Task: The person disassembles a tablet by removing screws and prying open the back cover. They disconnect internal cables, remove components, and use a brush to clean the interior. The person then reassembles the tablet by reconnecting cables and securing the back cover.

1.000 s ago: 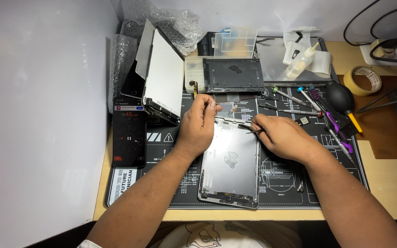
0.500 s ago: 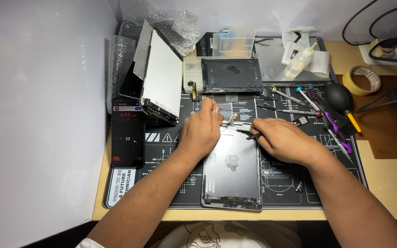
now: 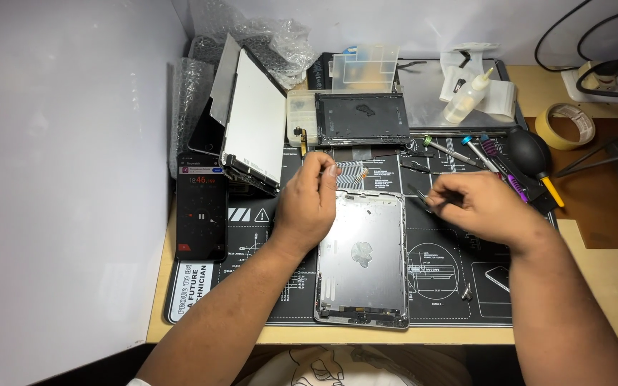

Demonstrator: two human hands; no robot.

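Observation:
A silver tablet back shell (image 3: 363,261) lies face down on the dark repair mat (image 3: 452,286). My left hand (image 3: 307,206) hovers over the shell's top left corner, thumb and fingers pinched on a small thin ribbon part (image 3: 361,174) that sticks out to the right. My right hand (image 3: 482,205) is off the shell's top right corner. It grips dark tweezers (image 3: 423,197) whose tips point left toward the shell's edge.
A phone with a lit screen (image 3: 200,214) lies at the mat's left. A detached white screen panel (image 3: 253,118) leans behind it, beside a dark tablet frame (image 3: 363,119). Screwdrivers (image 3: 466,150), a black air blower (image 3: 531,149), a squeeze bottle (image 3: 466,96) and a tape roll (image 3: 571,126) sit at the right.
My right hand has drawn back to the right, away from the shell's top edge, with the tweezers. My left hand has risen slightly, still pinched.

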